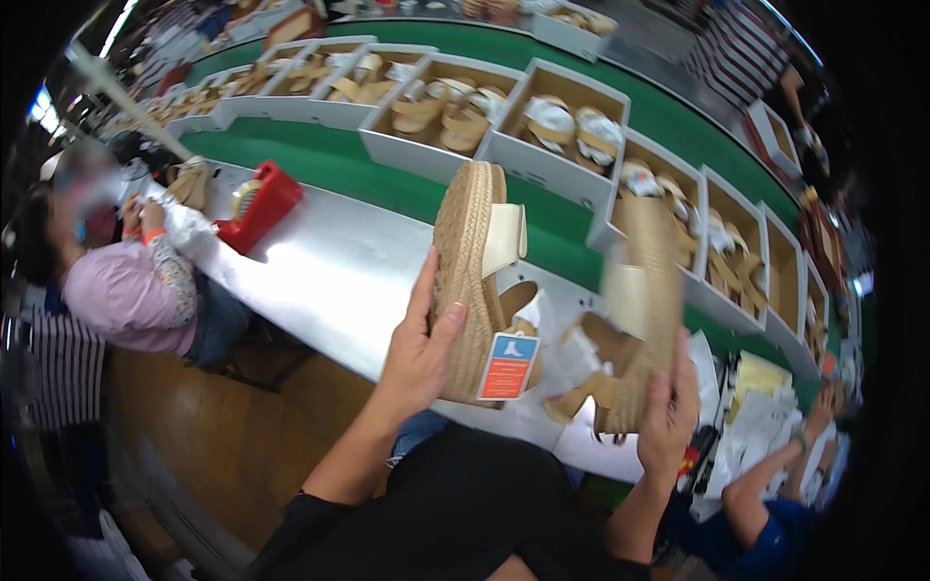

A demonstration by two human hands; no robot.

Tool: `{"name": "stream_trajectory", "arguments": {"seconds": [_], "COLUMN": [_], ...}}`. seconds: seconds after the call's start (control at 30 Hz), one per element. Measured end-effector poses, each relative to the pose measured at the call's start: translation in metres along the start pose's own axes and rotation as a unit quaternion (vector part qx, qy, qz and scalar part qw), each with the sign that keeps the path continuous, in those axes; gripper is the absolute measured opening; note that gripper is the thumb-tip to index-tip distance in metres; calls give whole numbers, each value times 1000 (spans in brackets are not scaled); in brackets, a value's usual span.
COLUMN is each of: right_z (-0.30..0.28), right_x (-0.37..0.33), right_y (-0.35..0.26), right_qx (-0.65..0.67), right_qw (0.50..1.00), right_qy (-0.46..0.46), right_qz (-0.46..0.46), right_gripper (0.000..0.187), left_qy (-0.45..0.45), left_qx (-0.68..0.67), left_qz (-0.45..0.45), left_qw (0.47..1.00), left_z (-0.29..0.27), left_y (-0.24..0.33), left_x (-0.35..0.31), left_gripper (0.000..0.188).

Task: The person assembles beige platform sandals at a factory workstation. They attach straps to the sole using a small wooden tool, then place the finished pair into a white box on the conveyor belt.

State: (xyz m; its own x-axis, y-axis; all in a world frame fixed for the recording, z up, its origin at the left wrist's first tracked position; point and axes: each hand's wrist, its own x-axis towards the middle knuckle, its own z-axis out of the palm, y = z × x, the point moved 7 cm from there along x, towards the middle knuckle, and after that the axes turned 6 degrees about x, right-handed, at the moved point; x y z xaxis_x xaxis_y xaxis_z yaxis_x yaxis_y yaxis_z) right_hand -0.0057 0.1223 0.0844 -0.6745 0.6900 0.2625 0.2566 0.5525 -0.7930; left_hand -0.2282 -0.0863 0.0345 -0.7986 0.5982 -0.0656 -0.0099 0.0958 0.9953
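Sandals [463,261], one with a tag [509,366] apparently attached, were held toe-up above the steel bench [325,281], left hand [422,356] gripping one, right hand [668,414] the other, neither yet in the boxes [412,149] beyond it.

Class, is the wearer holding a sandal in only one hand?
No: the left hand holds one sandal, the right hand another sandal.

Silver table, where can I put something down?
The silver table is bare between the red tape dispenser and the left hand. It's crowded farther right, where paper-stuffed tan sandals show behind the two held white-strapped sandals.
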Motion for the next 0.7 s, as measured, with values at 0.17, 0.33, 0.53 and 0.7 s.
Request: {"name": "stream_trajectory", "arguments": {"seconds": [0.17,0.33,0.53,0.7], "right_z": [-20,-4,78,121], "right_x": [-15,-11,-45,-73], "right_y": [33,73,128,151], "right_qx": [75,268,612,642], "right_qw": [977,941,691,627], "right_qy": [200,143,1,-68], "right_qz": [-8,150,384,436], "right_gripper": [51,50,44,42], "left_qy": [78,66,38,14], "left_qx": [-17,-79,-117,-215], "left_qz": [54,52,14,0], "left_qw": [995,993,992,976], "left_z": [-13,-16,-16,-13], "left_y": [10,16,11,23], "left_x": [8,10,7,3], "left_gripper": [66,65,65,66]}}
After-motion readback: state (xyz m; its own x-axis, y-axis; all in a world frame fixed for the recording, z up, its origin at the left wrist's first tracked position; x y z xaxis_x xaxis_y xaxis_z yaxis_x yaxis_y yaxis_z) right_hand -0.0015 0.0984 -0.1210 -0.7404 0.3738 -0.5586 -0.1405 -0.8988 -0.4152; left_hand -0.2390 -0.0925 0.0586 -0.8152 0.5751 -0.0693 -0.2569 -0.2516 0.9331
